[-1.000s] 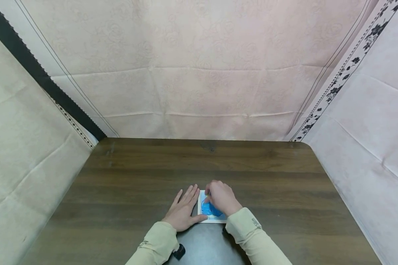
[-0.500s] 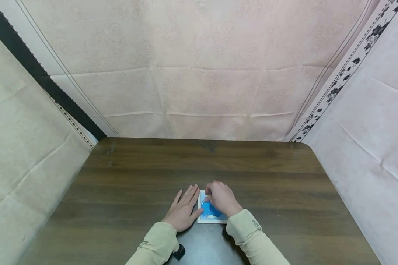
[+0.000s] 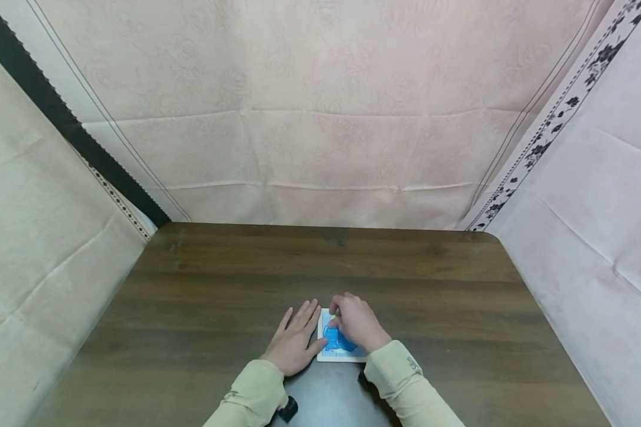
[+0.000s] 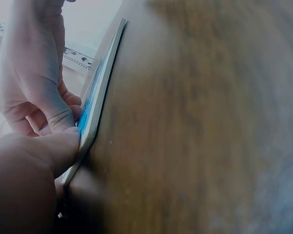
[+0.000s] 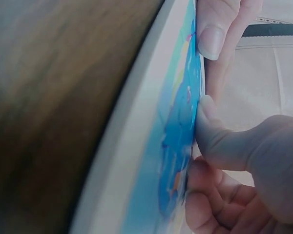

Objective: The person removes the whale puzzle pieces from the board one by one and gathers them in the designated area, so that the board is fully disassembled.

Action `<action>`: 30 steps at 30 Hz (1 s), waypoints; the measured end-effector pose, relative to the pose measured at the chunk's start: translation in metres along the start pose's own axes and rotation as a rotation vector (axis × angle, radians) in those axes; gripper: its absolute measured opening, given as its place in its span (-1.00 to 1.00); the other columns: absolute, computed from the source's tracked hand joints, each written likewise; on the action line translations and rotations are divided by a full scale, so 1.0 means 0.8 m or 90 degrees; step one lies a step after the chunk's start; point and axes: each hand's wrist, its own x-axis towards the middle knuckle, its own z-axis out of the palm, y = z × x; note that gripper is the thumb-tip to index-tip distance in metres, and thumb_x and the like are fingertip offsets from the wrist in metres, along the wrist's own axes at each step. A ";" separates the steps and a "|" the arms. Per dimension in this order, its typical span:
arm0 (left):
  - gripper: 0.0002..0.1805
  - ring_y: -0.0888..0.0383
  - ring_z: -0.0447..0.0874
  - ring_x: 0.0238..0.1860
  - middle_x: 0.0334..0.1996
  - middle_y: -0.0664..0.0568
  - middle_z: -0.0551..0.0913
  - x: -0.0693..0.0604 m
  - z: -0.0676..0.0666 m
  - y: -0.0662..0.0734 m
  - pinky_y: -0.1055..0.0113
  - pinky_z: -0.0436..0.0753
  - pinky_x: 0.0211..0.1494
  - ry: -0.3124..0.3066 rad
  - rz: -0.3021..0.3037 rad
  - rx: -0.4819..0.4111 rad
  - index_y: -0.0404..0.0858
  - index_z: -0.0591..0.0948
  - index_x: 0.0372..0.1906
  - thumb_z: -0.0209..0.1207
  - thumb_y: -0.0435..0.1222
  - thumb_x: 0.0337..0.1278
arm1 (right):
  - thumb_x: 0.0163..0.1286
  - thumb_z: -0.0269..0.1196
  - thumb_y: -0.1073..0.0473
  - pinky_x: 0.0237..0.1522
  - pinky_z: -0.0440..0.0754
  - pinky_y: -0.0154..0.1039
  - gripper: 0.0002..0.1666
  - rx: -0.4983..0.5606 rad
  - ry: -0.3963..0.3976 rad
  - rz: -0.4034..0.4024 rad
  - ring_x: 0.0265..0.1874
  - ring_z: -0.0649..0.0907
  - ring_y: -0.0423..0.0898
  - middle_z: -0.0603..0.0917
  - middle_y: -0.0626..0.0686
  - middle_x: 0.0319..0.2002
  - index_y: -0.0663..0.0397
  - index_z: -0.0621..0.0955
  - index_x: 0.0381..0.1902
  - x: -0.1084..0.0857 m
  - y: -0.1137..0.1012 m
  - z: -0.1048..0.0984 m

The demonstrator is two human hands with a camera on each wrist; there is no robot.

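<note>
On wood-grain surface (image 3: 192,308), against spread left hand (image 3: 295,344), under curled right hand (image 3: 359,320) (cannot tell if pinching): blue picture board (image 3: 339,344), probably light, stiff, best held by its edges.

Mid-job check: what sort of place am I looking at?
Probably an indoor tabletop work booth: a wood-grain table screened at the far edge and both sides by pale patterned sheeting, with a blue picture board lying on it.
</note>
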 end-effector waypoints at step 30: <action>-0.15 0.07 -0.24 0.55 0.56 0.03 -0.09 0.000 0.000 0.001 -0.10 -0.24 0.50 -0.003 -0.004 0.003 -0.19 0.05 0.55 -0.09 0.21 0.37 | 0.24 0.39 0.12 -0.26 0.62 -0.16 -0.82 0.020 -0.033 0.011 -0.47 0.49 -0.10 0.43 -0.04 -0.35 -0.01 0.59 -0.28 -0.001 0.003 0.000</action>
